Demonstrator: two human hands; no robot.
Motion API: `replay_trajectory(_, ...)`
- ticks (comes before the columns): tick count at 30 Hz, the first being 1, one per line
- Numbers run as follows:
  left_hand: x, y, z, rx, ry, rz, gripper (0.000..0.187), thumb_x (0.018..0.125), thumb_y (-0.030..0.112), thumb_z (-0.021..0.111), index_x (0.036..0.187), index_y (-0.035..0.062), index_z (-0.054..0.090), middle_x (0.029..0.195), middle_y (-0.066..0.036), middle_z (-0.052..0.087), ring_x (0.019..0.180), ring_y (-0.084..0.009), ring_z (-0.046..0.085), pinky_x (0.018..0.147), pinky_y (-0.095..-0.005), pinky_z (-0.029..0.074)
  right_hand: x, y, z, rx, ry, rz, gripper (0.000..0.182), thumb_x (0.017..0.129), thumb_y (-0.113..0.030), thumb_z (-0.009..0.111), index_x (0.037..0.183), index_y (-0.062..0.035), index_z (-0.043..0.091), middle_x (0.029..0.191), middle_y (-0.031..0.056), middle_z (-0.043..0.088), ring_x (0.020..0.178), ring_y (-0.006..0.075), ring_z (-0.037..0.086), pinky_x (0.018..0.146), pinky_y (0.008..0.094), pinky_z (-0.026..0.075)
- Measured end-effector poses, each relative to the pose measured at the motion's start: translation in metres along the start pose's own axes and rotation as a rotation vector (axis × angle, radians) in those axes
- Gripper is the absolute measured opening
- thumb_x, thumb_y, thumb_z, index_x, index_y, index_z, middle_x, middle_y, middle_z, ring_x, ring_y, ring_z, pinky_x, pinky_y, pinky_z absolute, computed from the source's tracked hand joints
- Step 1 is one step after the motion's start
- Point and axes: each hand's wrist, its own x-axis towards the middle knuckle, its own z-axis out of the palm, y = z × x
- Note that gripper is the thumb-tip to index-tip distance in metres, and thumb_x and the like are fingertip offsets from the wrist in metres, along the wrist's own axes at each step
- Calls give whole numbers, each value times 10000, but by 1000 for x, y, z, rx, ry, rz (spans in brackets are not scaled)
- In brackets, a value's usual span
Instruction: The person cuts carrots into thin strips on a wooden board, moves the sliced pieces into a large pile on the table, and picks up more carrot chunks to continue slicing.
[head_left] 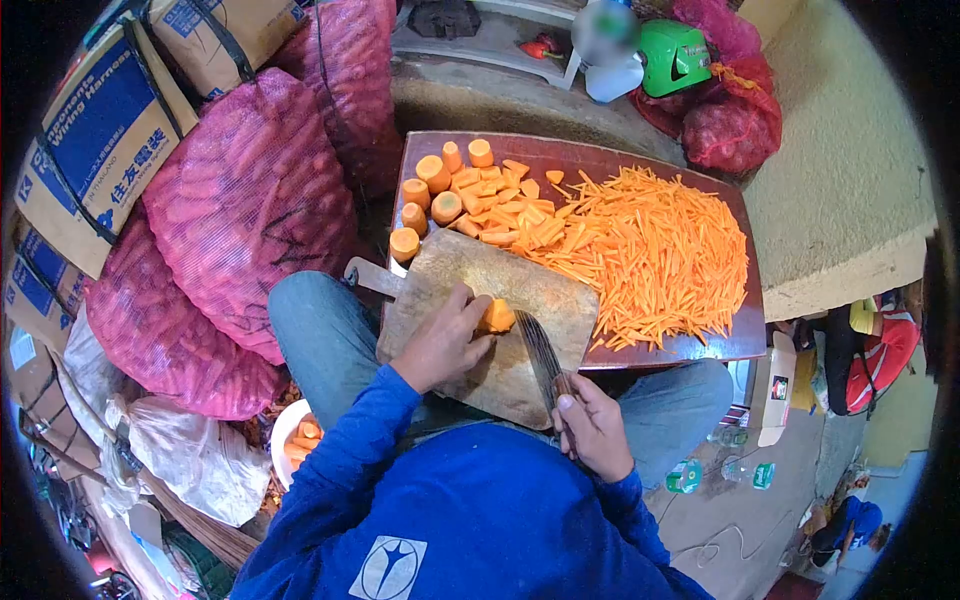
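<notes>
My left hand [448, 342] presses its fingertips on a short carrot piece [497, 317] on the worn wooden cutting board [450, 262]. Gripped in my right hand [597, 428] is a knife [541, 350], its dark blade close beside the right side of that piece. The board lies tilted over my lap and the near edge of a reddish-brown table [600, 158]. Beyond it are thick carrot slices [500, 210] and several upright carrot chunks [433, 174]. A large heap of carrot sticks [665, 262] covers the table's right side.
Pink mesh sacks of carrots [250, 210] and strapped cardboard boxes [110, 140] crowd the left. A white basin [283, 445] with carrots sits by my left leg. Behind the table are a green helmet [675, 57] and a red net bag [735, 125]. Another person [855, 522] is at lower right.
</notes>
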Motion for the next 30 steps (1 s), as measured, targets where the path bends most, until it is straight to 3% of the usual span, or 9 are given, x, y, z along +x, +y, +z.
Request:
replay_trajectory(6,-5,13,2,-110,125,-39,543,839,63,826,1330,-20,610,1134,-218,574,1027,-441,633,901,-482,552,26,1,5,-43,-70,-76,441,1122,-207,602,1503,11,562,800,-4,601,572,66,562,527,238,470)
replay_trajectory(9,-10,8,4,-11,50,-12,490,838,61,829,1273,-17,618,1121,-212,581,1014,-441,634,872,-482,558,30,-1,-2,-26,-28,-148,410,1118,-181,590,1470,28,584,789,-2,601,564,43,531,510,215,436)
replay_trajectory(19,-9,20,5,-49,84,-19,469,839,69,837,1251,4,623,1098,-199,595,977,-426,653,833,-480,562,10,6,-3,-2,-20,-17,432,1111,-189,626,1491,12,578,781,-2,598,558,52,545,510,232,459)
replay_trajectory(24,-11,15,8,-38,108,16,373,844,97,859,1147,4,662,1052,-189,614,916,-413,669,777,-471,564,29,6,9,-157,-49,-94,459,1112,-185,621,1524,6,560,784,1,632,574,52,552,529,243,468)
replay_trajectory(30,-11,10,14,-78,176,30,326,837,121,872,1058,-4,668,1004,-187,614,884,-408,672,749,-473,563,49,8,6,-33,-112,-116,462,1108,-204,627,1520,0,571,771,-5,626,590,53,556,548,249,477)
